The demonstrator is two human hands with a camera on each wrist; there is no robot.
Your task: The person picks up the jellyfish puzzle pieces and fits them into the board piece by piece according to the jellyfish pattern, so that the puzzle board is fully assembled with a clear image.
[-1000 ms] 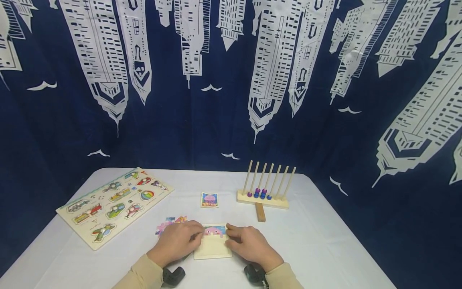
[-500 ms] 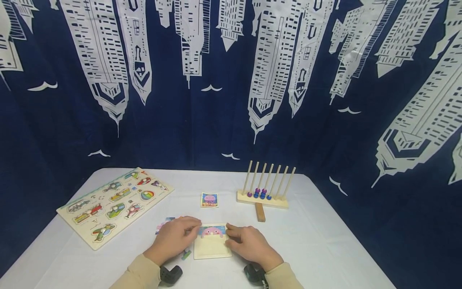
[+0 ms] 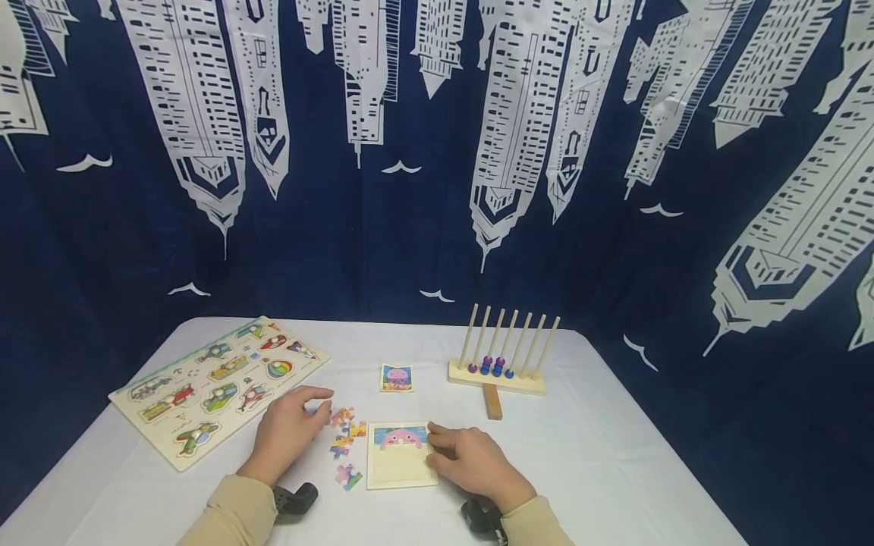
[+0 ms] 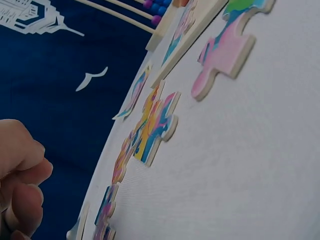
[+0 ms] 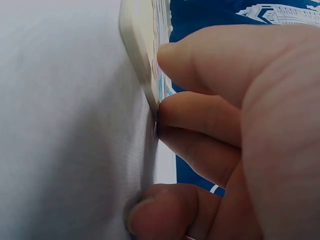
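Observation:
A square wooden puzzle board (image 3: 401, 474) lies flat in the head view, its top strip filled with jigsaw pieces (image 3: 401, 436) that show a pink face on blue. Thumb and bent fingers of my right hand (image 3: 474, 464) hold the board's right edge; the right wrist view shows the fingertips against that edge. My left hand (image 3: 287, 431) is off to the left over the table, fingers loosely bent with nothing in them. Between it and the board lie several loose jigsaw pieces (image 3: 341, 444). A pink and green piece (image 4: 227, 47) sits closest to the board.
A large vehicle-picture puzzle board (image 3: 225, 377) slants across the table's left side. Behind the square board lies a small picture card (image 3: 397, 378). At the back right stands a peg counting frame (image 3: 497, 377) with beads, a wooden block (image 3: 492, 402) before it.
My left hand has left the top left corner of the square board and moved left, uncovering loose pieces beside the board. My right hand stays at the board's right edge.

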